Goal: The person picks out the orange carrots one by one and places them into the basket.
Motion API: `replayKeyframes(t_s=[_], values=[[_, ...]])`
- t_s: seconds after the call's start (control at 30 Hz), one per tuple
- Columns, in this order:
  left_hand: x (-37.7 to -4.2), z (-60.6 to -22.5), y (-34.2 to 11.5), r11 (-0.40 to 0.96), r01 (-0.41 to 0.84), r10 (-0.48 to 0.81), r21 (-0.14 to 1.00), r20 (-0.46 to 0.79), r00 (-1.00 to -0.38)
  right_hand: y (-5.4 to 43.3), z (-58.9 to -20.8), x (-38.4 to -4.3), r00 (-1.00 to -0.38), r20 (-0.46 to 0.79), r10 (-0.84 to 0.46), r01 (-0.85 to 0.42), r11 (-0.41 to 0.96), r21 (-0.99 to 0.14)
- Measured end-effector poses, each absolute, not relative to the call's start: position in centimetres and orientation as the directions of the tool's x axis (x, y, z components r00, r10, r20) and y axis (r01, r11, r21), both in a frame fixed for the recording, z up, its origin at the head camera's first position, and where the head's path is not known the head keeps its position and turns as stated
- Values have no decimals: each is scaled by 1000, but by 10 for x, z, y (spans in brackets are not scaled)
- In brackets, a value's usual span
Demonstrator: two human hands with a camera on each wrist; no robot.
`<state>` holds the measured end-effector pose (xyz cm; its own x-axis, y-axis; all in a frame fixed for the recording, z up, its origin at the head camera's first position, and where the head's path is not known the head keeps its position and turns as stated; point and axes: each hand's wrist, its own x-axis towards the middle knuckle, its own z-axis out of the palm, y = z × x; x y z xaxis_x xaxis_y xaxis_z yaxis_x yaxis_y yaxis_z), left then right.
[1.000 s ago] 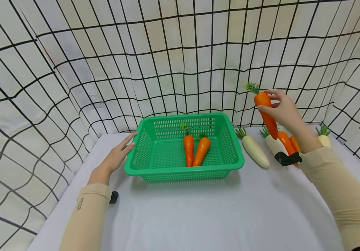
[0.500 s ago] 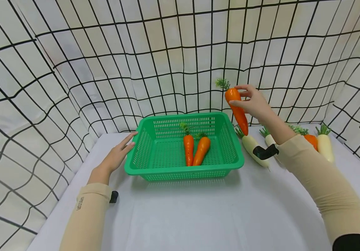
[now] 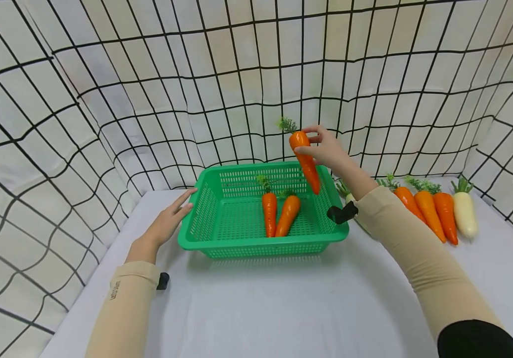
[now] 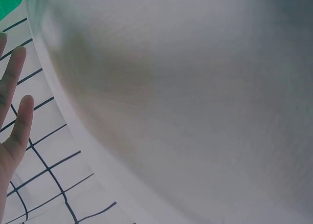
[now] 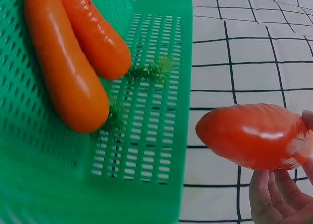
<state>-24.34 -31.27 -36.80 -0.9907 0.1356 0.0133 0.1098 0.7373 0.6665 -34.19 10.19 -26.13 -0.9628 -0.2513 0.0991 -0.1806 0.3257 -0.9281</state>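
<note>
My right hand (image 3: 325, 147) pinches an orange carrot (image 3: 306, 161) near its leafy top, with the tip hanging down over the right rear part of a green plastic basket (image 3: 263, 243). In the right wrist view the same carrot (image 5: 254, 136) points its tip toward the basket's rim. Two carrots lie side by side inside the basket, one redder (image 3: 269, 214) and one more orange (image 3: 288, 215). At the basket's left rim my left hand (image 3: 167, 222) rests with straight fingers touching the edge. The left wrist view catches only some of its fingers (image 4: 18, 126).
Right of the basket lie three carrots (image 3: 430, 211) in a row and a white radish (image 3: 464, 214) beside them. Another pale radish (image 3: 349, 198) is mostly hidden behind my right forearm. A black wire grid (image 3: 256, 105) over white cloth surrounds the white table (image 3: 256, 303).
My right hand has carried the carrot leftward from above the vegetables on the right to over the basket. The left hand and the basket have stayed put.
</note>
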Motion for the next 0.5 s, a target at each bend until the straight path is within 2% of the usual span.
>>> replayKeyframes(t_s=[0.3, 0.5], values=[[-244, -369, -314, 739, 107, 131, 665, 15, -991, 77, -279, -352, -971, 71, -227, -133, 271, -953], [-244, -369, -314, 736, 103, 126, 669, 13, -992, 64, -292, -355, -965, 64, -256, -126, 234, -964]])
